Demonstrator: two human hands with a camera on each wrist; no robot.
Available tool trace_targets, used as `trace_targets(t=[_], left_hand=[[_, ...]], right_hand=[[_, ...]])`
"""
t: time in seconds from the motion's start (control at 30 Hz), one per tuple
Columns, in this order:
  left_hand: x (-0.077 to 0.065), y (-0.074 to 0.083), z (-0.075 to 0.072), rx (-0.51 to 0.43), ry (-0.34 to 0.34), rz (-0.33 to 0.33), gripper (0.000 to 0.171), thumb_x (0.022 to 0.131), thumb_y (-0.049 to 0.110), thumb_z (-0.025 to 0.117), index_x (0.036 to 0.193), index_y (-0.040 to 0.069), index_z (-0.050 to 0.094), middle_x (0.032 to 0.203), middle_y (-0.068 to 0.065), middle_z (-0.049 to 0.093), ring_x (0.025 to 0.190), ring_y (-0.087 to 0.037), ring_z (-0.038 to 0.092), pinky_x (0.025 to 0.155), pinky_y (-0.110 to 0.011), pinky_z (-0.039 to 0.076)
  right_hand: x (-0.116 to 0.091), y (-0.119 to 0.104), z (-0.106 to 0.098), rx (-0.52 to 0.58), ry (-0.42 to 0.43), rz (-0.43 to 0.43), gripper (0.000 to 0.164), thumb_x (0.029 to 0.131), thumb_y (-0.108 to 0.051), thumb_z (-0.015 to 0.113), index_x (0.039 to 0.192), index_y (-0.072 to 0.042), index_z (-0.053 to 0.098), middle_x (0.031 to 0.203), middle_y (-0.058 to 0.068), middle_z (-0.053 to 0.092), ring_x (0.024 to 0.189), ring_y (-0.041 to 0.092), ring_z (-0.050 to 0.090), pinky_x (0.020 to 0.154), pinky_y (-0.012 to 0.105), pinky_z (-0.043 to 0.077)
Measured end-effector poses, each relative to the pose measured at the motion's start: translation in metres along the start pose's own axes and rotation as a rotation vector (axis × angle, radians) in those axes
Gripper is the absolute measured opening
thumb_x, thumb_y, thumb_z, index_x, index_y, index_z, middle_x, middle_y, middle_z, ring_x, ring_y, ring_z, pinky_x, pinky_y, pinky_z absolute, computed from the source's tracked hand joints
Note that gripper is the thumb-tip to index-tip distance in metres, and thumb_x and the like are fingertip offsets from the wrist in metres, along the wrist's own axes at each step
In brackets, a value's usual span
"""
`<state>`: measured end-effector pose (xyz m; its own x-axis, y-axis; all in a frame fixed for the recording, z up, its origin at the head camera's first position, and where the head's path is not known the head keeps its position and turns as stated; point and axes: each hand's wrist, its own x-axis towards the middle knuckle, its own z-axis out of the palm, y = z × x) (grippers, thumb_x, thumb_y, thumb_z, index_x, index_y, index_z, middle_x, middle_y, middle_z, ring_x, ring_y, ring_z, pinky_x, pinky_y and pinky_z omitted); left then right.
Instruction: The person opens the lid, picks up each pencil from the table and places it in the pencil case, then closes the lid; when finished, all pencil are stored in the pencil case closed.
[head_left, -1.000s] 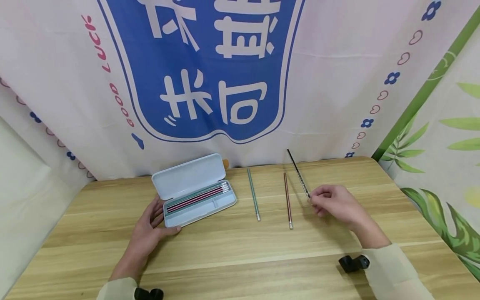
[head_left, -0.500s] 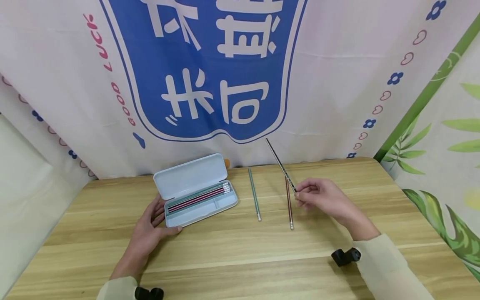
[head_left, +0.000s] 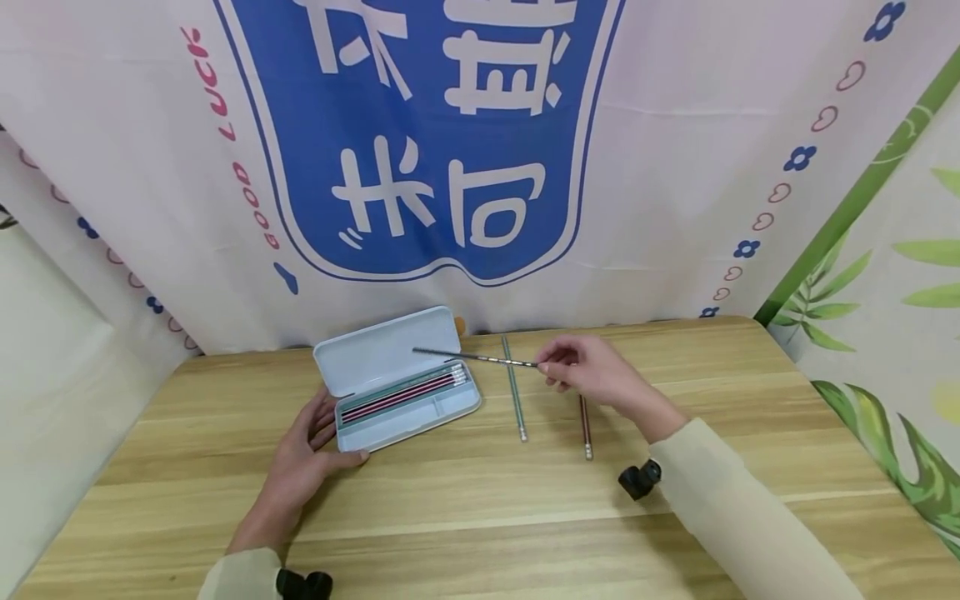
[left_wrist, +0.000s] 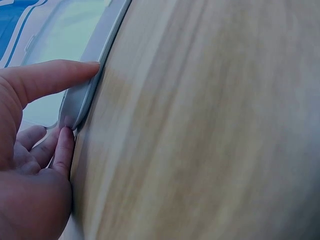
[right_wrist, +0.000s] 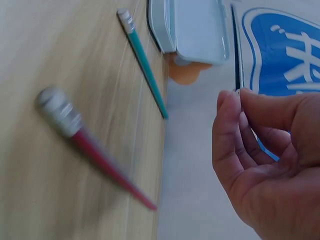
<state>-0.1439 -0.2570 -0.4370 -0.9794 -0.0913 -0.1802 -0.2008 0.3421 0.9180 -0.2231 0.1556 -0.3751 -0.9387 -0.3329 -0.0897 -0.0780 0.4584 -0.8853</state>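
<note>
In the head view my right hand [head_left: 600, 375] pinches one end of a dark pencil [head_left: 472, 357] between thumb and fingertips. Raised off the table, the pencil points left and overlaps the lid of the light-blue pencil case [head_left: 393, 427]. The case lies with its lid up and several pencils [head_left: 401, 398] side by side in its rear compartment. My left hand [head_left: 300, 467] holds the case's left end, thumb along the front edge and fingers at the side, as the left wrist view shows too. Below the right hand lie a green pencil [head_left: 517, 408] and a red pencil [head_left: 587, 433].
The wooden table [head_left: 465, 517] meets a printed cloth [head_left: 660, 208] hanging along its back edge. A small orange shape [right_wrist: 185, 71] shows behind the case's lid in the right wrist view.
My right hand has carried the dark pencil left from beyond the red pencil, and its far end has swung left over the case. My left hand stays at the case.
</note>
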Motion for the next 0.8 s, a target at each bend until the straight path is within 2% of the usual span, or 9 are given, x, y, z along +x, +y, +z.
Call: trace_targets(t=[0.23, 0.37, 0.5, 0.8], left_hand=[[0.002, -0.002, 0.0, -0.011, -0.001, -0.011, 0.126, 0.085, 0.005, 0.089, 0.175, 0.027, 0.004, 0.174, -0.017, 0.03, 0.16, -0.038, 0.034, 0.135, -0.054, 0.029], [0.003, -0.003, -0.001, -0.013, 0.0, -0.013, 0.126, 0.085, 0.005, 0.089, 0.175, 0.028, 0.004, 0.174, -0.016, 0.03, 0.16, -0.038, 0.034, 0.135, -0.055, 0.03], [0.003, -0.002, 0.0, -0.016, 0.001, -0.01, 0.126, 0.085, 0.005, 0.089, 0.175, 0.027, 0.004, 0.174, -0.016, 0.03, 0.16, -0.038, 0.035, 0.135, -0.054, 0.03], [0.002, -0.001, -0.001, -0.007, 0.008, -0.011, 0.126, 0.084, 0.005, 0.09, 0.175, 0.027, 0.005, 0.174, -0.016, 0.031, 0.159, -0.037, 0.036, 0.135, -0.054, 0.03]], right_hand=[[0.025, -0.017, 0.02, -0.047, 0.011, -0.023, 0.013, 0.106, -0.009, 0.067, 0.114, -0.004, 0.077, 0.114, 0.023, 0.072, 0.1, 0.04, 0.072, 0.089, 0.051, 0.067], [0.038, -0.02, 0.034, -0.089, 0.025, -0.034, 0.012, 0.105, -0.008, 0.068, 0.111, -0.004, 0.078, 0.104, 0.017, 0.073, 0.092, 0.034, 0.071, 0.076, 0.038, 0.065], [0.048, -0.022, 0.049, -0.142, 0.035, -0.05, 0.013, 0.105, -0.009, 0.068, 0.11, -0.004, 0.079, 0.097, 0.013, 0.075, 0.083, 0.024, 0.069, 0.066, 0.024, 0.056], [0.067, -0.02, 0.074, -0.124, 0.001, -0.091, 0.012, 0.104, -0.007, 0.068, 0.109, -0.002, 0.079, 0.095, 0.013, 0.073, 0.074, 0.017, 0.062, 0.063, 0.023, 0.052]])
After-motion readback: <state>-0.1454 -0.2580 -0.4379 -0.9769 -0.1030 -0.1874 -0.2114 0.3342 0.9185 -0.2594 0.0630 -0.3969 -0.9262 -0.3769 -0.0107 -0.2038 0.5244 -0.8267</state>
